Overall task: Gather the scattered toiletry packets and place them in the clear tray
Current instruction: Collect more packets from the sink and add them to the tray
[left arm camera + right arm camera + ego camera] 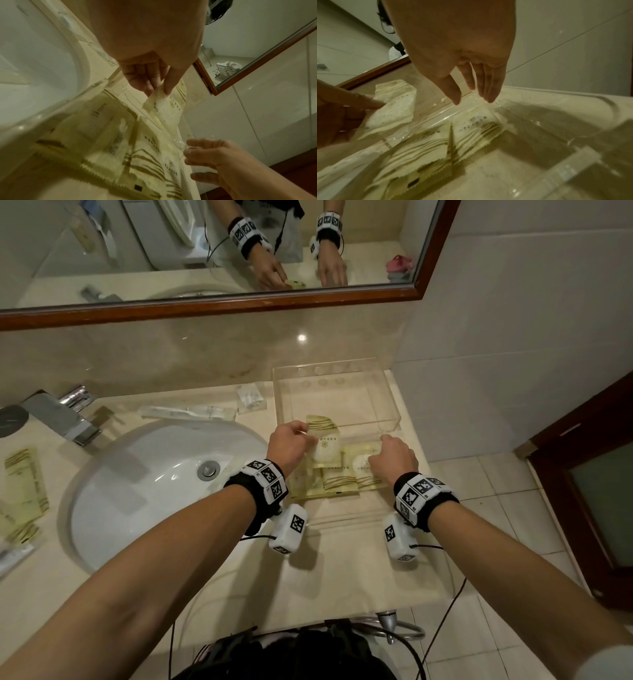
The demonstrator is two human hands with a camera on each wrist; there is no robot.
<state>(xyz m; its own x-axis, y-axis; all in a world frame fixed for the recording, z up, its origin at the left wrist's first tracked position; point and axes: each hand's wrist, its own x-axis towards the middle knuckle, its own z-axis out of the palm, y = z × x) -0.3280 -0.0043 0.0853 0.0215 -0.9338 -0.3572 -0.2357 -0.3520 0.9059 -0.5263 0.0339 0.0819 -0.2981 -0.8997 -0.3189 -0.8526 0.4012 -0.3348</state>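
**Lightly pinched: one soft packet at the clear tray's near wall**

Pinched the packet [323,445] by its upper end between thumb and fingertips of the left hand [291,445], right above the near wall of the clear tray [390,402]. Had the right hand [394,458] holding nothing, fingers straight and pointing down close to that wall, over the flat packets [339,482] lying side by side with their edges overlapping.

Judged the packet light, thin and limp, with a crinkly film likely slick under the fingers. Best taken at a serrated sealed end, where stiffest, not at the puffy middle. Little risk of damage from a drop.

Could not tell whether those flat packets lay inside a second clear piece or on the bare counter [342,570]. Saw clear walls hard to read against pale stone, so called for a lift well over the rim before letting go.

Found open room inside the tray's far half. Noted the sink [154,491] just to the left, an easy place to lose a slipped packet. Left more packets [25,484] beyond the sink and a long wrapped item [188,413] behind it.
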